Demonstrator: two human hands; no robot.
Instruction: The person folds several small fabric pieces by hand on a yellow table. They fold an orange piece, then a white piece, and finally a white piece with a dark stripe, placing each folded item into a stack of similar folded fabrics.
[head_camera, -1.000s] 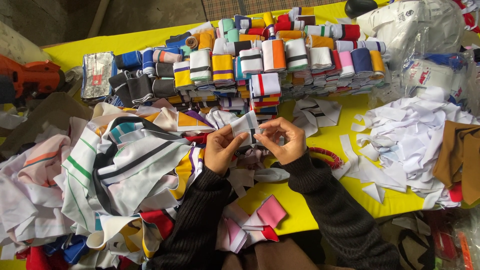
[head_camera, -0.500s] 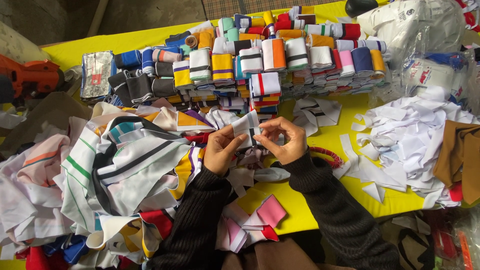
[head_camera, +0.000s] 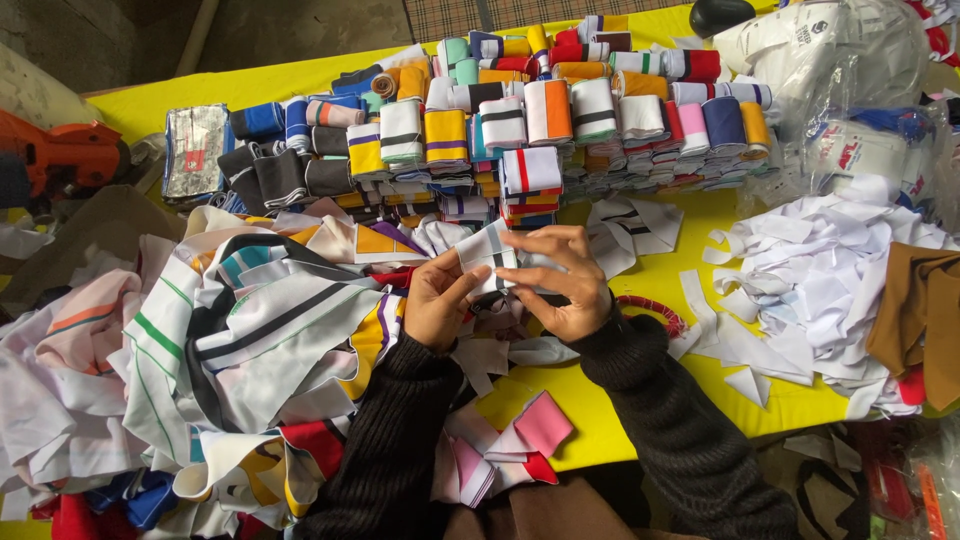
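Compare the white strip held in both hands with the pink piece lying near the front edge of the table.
The white strip with a black stripe is lifted off the table, pinched between the left hand and the right hand; the pink piece lies flat, untouched. The strip is white and striped; the pink piece is plain. The strip sits above the central pile; the pink piece rests between the sleeves on the yellow table. Both look like small folded fabric pieces.

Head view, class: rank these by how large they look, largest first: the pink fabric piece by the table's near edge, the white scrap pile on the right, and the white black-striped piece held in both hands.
1. White scrap pile
2. Pink piece
3. Striped piece, partly hidden by the hands, so its rank against the pink piece is unsure.
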